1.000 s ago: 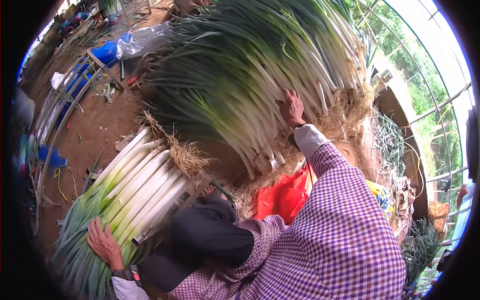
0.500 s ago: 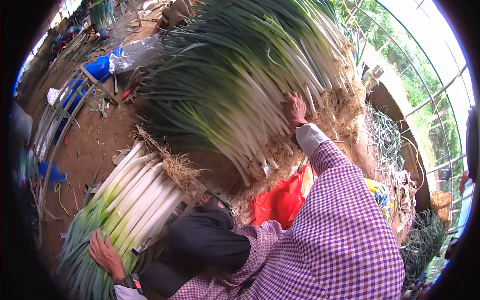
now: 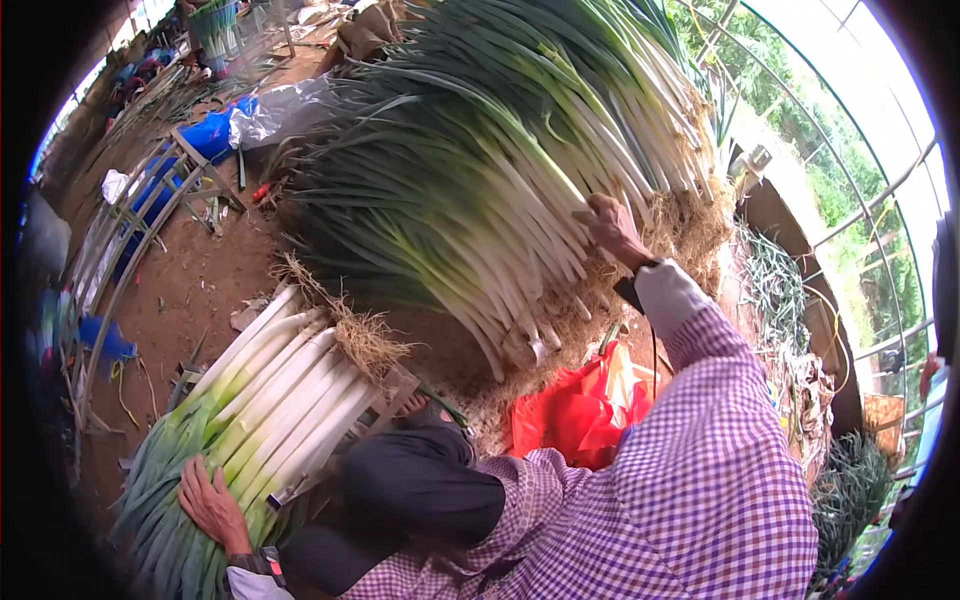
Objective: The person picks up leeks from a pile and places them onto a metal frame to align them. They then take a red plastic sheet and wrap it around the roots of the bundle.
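At lower left, white-stemmed leeks with blue-green leaves and shaggy tan roots lie beneath the flat-spread left hand. The right hand curls at the large green-and-white leek heap; I cannot tell its grip.

Leek bundle left of bag

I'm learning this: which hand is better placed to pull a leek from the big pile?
The right hand, probably: it's at the big pile, while the left hand lies on the smaller bundle.
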### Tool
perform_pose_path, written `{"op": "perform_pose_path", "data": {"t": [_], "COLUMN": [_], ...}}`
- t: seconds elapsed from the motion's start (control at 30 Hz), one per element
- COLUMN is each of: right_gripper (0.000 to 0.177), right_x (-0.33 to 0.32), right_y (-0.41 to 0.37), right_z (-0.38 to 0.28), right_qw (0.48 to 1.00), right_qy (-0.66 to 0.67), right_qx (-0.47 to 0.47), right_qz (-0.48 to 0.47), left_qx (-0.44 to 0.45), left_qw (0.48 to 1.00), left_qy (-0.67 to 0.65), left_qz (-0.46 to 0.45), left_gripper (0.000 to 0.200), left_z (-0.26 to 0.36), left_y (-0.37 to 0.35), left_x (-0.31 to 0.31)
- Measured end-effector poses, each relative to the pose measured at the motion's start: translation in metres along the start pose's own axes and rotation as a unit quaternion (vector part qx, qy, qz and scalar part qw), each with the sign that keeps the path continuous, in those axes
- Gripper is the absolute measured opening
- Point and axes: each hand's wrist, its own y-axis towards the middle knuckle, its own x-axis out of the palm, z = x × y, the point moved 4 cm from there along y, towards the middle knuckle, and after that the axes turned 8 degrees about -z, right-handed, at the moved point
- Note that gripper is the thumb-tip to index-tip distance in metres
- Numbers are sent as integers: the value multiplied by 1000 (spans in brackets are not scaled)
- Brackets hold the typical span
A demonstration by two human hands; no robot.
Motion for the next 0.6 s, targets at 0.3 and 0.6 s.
{"op": "perform_pose_path", "data": {"t": [0.3, 0.6], "right_gripper": [46, 42], "right_x": [68, 27], "right_y": [-56, -180], "right_z": [-65, -204], "right_qw": [873, 787], "right_qy": [471, 572], "right_qx": [-55, -61], "right_qz": [-109, -222], "left_qx": [9, 16], "left_qw": [1000, 998], "left_qy": [-12, -24], "left_qz": [19, 57], "left_gripper": [41, 41], "left_z": [2, 4], "left_y": [0, -1], "left_x": [-5, -7]}}
